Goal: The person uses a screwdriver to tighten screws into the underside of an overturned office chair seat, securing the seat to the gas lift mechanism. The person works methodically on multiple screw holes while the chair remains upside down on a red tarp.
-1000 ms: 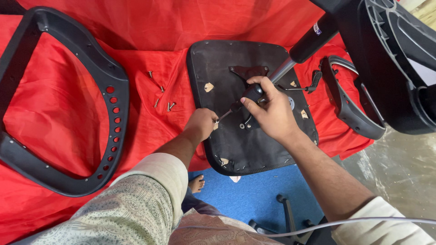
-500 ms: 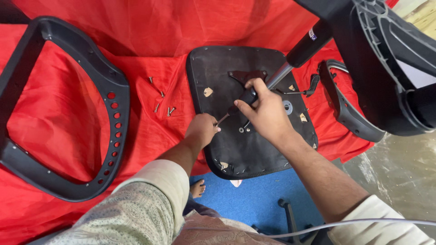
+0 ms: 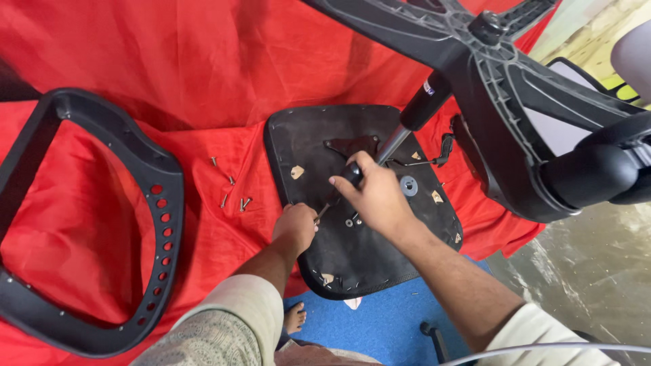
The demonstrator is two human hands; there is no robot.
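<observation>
Right hand (image 3: 375,196) gripping screwdriver (image 3: 341,188) over black seat (image 3: 352,251). Left hand (image 3: 295,227) curled shut at tip. Screws (image 3: 234,196) on red cloth (image 3: 203,81); small label on grey cylinder (image 3: 424,102).

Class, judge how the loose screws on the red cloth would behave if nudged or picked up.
The loose screws look small and metallic, so probably light, stiff and fiddly to pinch. Nudged, they might roll in a curve, though the creased red cloth would likely stop them soon.

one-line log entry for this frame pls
left hand: on seat underside, at screwdriver tip | right hand: grips screwdriver | loose screws on red cloth | chair base overhead
</observation>
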